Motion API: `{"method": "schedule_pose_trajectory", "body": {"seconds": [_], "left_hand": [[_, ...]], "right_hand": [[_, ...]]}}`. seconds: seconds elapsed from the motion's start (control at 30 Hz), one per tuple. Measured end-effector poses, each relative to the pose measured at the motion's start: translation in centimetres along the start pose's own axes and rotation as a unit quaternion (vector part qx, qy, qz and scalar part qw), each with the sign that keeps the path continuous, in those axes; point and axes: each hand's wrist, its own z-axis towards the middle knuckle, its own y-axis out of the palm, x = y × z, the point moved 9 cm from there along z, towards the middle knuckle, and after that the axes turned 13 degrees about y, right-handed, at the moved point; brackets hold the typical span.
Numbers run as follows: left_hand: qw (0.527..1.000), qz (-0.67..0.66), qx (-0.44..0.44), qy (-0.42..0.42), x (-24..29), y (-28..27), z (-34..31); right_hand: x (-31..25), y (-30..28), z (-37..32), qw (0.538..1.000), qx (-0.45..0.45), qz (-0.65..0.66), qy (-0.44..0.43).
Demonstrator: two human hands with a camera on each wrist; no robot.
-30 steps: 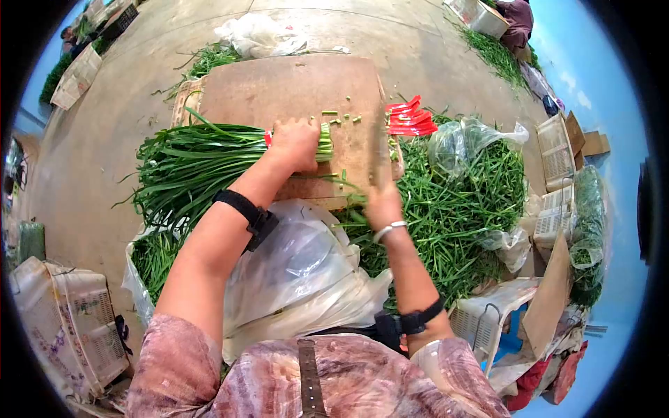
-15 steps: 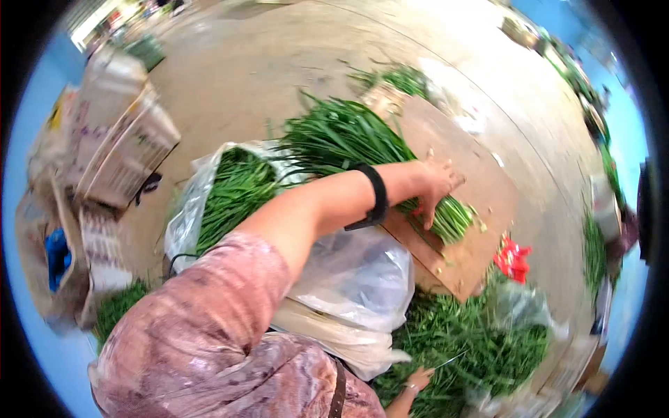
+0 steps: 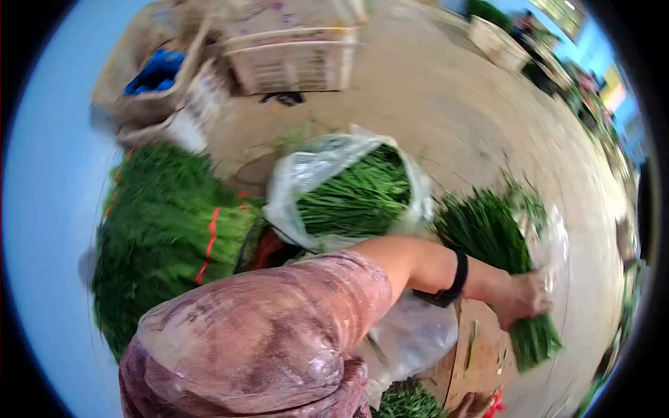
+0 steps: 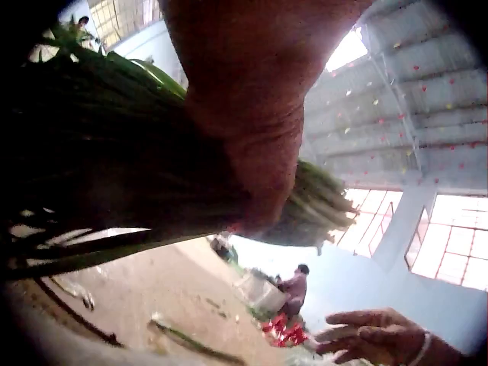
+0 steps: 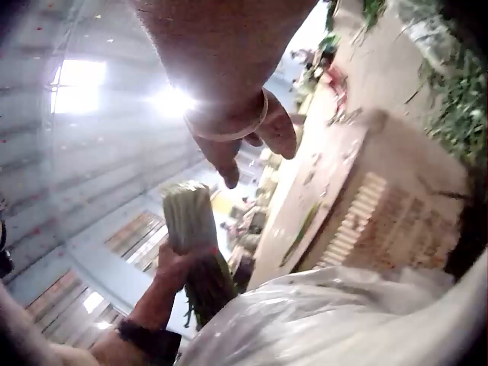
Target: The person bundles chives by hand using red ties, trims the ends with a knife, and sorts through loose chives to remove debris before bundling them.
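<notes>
Glossy plastic bag [image 3: 287,187], matt wooden board [image 3: 491,348]

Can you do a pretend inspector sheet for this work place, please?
Surface: brown board, with a loose green stalk on it.
Job's things: leafy green bunch, held up in the air.
Clutter: red strips; open plastic bag with greens inside.
Hands: left hand grips the bunch; right hand is empty.
Cables: nothing seen.
Surroundings: crates, blue wall, a person in the background.
</notes>
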Motion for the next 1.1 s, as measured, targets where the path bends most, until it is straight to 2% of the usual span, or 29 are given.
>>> {"method": "schedule_pose_trajectory", "body": {"seconds": [0.03,0.07,0.1,0.13,0.17,0.2,0.23,0.27,0.3,0.37,0.4,0.43,0.47,0.5,0.53,0.57,0.63,0.67,0.7,0.77,0.83,0.93,0.97,1.03,1.07,1.1], "left_hand": [[0.999,0.001,0.047,-0.017,-0.3,-4.3,-0.1],[0.992,0.006,0.121,-0.034,-0.5,-8.8,-0.7],[0.980,0.013,0.196,-0.043,-0.4,-13.0,-1.7],[0.966,-0.011,0.253,-0.057,-0.8,-16.4,-2.8],[0.948,-0.038,0.311,-0.065,-1.0,-19.7,-4.1],[0.932,-0.023,0.357,-0.065,-0.8,-22.7,-5.5],[0.911,-0.100,0.396,-0.052,-0.9,-25.3,-6.8],[0.903,-0.035,0.423,-0.057,-1.0,-27.7,-8.7],[0.891,0.025,0.448,-0.061,-1.2,-29.7,-10.4],[0.905,-0.025,0.401,-0.137,-1.1,-35.4,-14.6],[0.919,0.016,0.369,-0.139,0.7,-39.2,-16.6],[0.941,0.022,0.297,-0.161,2.0,-42.1,-18.0],[0.948,0.068,0.253,-0.182,3.2,-44.7,-19.9],[0.948,0.089,0.189,-0.240,4.8,-46.9,-21.8],[0.937,0.165,0.095,-0.295,6.7,-48.9,-22.8],[0.937,0.157,0.096,-0.298,8.6,-51.1,-24.0],[0.952,0.180,-0.140,-0.202,12.7,-50.6,-24.4],[0.954,0.174,-0.143,-0.199,14.9,-50.7,-24.9],[0.920,0.188,-0.196,-0.283,16.0,-50.2,-27.0],[0.820,0.209,-0.296,-0.442,18.0,-49.3,-32.2],[0.711,0.195,-0.460,-0.495,20.5,-47.0,-38.2],[0.656,0.072,-0.495,-0.565,24.7,-41.7,-47.2],[0.616,0.015,-0.523,-0.589,26.1,-39.5,-50.4],[0.577,-0.088,-0.527,-0.618,28.5,-35.3,-55.6],[0.601,-0.108,-0.507,-0.609,29.4,-33.0,-58.9],[0.603,-0.113,-0.506,-0.607,30.7,-30.5,-63.0]], "right_hand": [[-4.5,0.2,0.9,0.988,0.049,0.045,-0.139],[-9.9,0.6,1.1,0.988,-0.003,0.137,-0.073],[-16.0,1.1,0.8,0.956,0.022,0.212,-0.203],[-21.9,1.8,-0.2,0.929,-0.024,0.276,-0.244],[-27.0,2.9,-1.4,0.890,-0.086,0.301,-0.333],[-27.3,5.6,2.6,0.884,-0.029,0.327,-0.333],[-28.4,9.7,4.5,0.916,-0.111,0.335,-0.192],[-31.4,12.1,4.9,0.877,-0.141,0.417,-0.193],[-37.4,10.1,-2.1,0.887,-0.124,0.360,-0.262],[-42.1,13.1,-7.6,0.862,-0.229,0.342,-0.296],[-43.5,15.0,-10.7,0.809,-0.302,0.382,-0.330],[-45.2,14.3,-14.9,0.784,-0.236,0.303,-0.489],[-46.8,14.4,-18.3,0.713,-0.316,0.307,-0.546],[-47.4,15.0,-20.2,0.693,-0.410,0.330,-0.494],[-46.6,16.4,-19.4,0.700,-0.457,0.333,-0.436],[-45.6,18.0,-18.2,0.705,-0.499,0.335,-0.376],[-43.3,19.8,-14.6,0.746,-0.480,0.327,-0.325],[-42.1,20.1,-13.1,0.769,-0.467,0.302,-0.316],[-41.0,20.3,-12.1,0.791,-0.453,0.275,-0.306],[-39.2,20.2,-11.2,0.788,-0.455,0.299,-0.287],[-37.0,20.8,-9.5,0.816,-0.439,0.263,-0.270],[-34.5,20.9,-8.7,0.824,-0.439,0.256,-0.251],[-33.8,20.7,-8.5,0.827,-0.440,0.243,-0.251],[-32.6,20.3,-8.2,0.831,-0.435,0.247,-0.243],[-32.2,20.0,-8.0,0.840,-0.429,0.243,-0.226],[-31.6,19.9,-8.1,0.849,-0.425,0.238,-0.206]]}}
